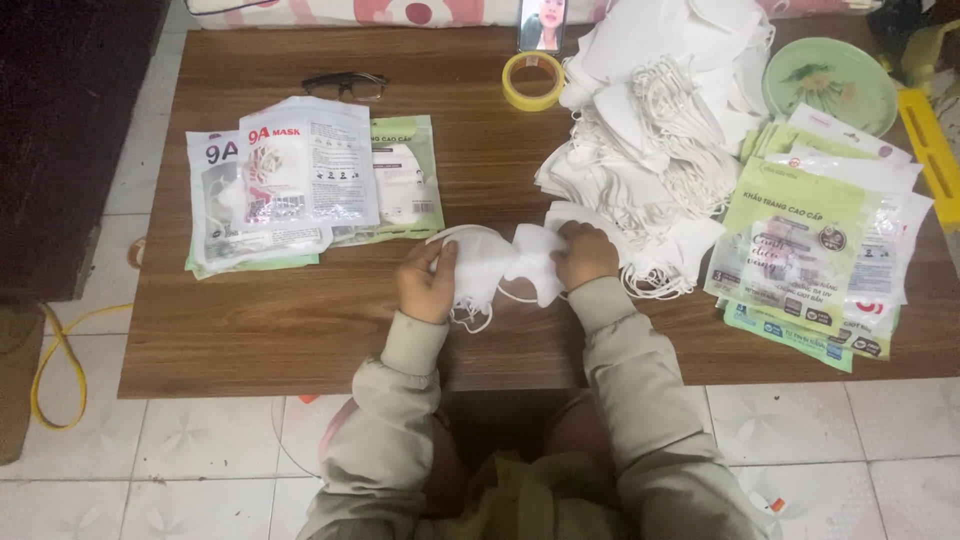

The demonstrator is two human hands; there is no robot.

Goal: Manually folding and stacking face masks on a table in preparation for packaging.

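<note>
Both my hands hold folded white face masks (500, 262) over the middle of a low wooden table (300, 330). My left hand (428, 282) grips the left end, and ear loops dangle below it. My right hand (584, 254) pinches the right end, close to a big loose heap of white masks (660, 110) at the back right. A pile of filled clear and green packets (300, 180) lies to the left of my hands.
Flat empty green and white packets (820, 250) are stacked at the right. A roll of yellow tape (532, 80), black glasses (345, 85), a propped phone (542, 24) and a green plate (830, 82) sit along the far edge. Tiled floor surrounds the table.
</note>
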